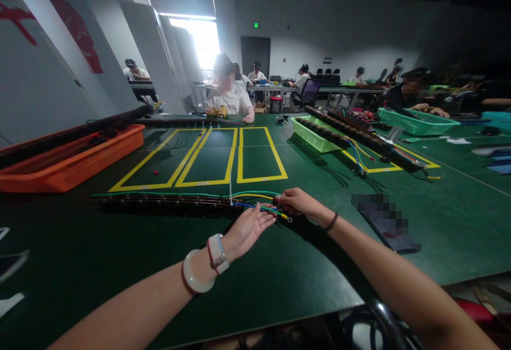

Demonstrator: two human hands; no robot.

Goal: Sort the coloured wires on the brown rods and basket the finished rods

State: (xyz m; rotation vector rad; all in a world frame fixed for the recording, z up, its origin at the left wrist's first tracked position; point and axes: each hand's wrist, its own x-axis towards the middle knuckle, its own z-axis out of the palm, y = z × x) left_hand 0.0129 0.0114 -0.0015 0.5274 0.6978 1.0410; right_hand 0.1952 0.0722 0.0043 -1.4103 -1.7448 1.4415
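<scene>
A long dark terminal strip [167,204] lies across the green table [120,265] in front of me, with green, yellow and blue wires [255,197] running along it to its right end. My left hand [249,227] reaches in from below, fingers pinched on the wire ends near a small yellow lug [284,216]. My right hand [295,202] is closed over the wires at the strip's right end, its fingers curled round them. A thin white tie [230,190] stands up from the bundle.
Yellow tape rectangles [239,158] mark the table beyond. An orange tray [67,161] sits at left, a green tray [315,134] with another strip and wires at right. A dark flat object [393,235] lies right of my hands. Other people sit at tables behind.
</scene>
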